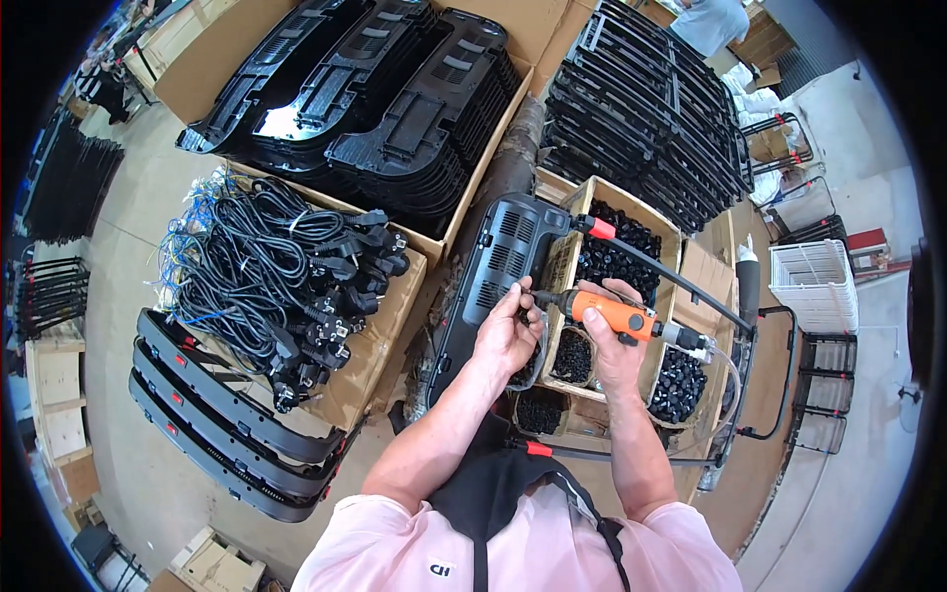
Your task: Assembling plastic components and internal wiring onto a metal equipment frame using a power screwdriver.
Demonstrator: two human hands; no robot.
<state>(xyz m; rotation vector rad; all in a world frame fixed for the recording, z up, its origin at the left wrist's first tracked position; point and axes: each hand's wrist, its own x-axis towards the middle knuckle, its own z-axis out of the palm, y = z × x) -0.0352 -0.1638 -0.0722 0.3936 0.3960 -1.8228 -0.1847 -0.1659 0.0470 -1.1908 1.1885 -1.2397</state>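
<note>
My right hand (617, 360) is wrapped round an orange air screwdriver (614, 312), held level with its tip to the left. A clear hose (735, 380) runs from its rear fitting. My left hand (508, 335) is pinched close to the driver's tip; what sits between the fingertips is too small to make out. Both hands are over the near side of a long black vented plastic housing (511, 232). Beside it, a black tubular frame (691, 286) with red end pieces reaches to the right, and its nearer bar passes under my right forearm.
Wooden bins of small black parts (621, 247) stand right of the housing. At the left are bundled black power cords (286, 266), curved black parts (227, 424) and a carton (518, 89) of black panels. Stacked black frames (641, 118) rise behind; another person (710, 25) stands beyond.
</note>
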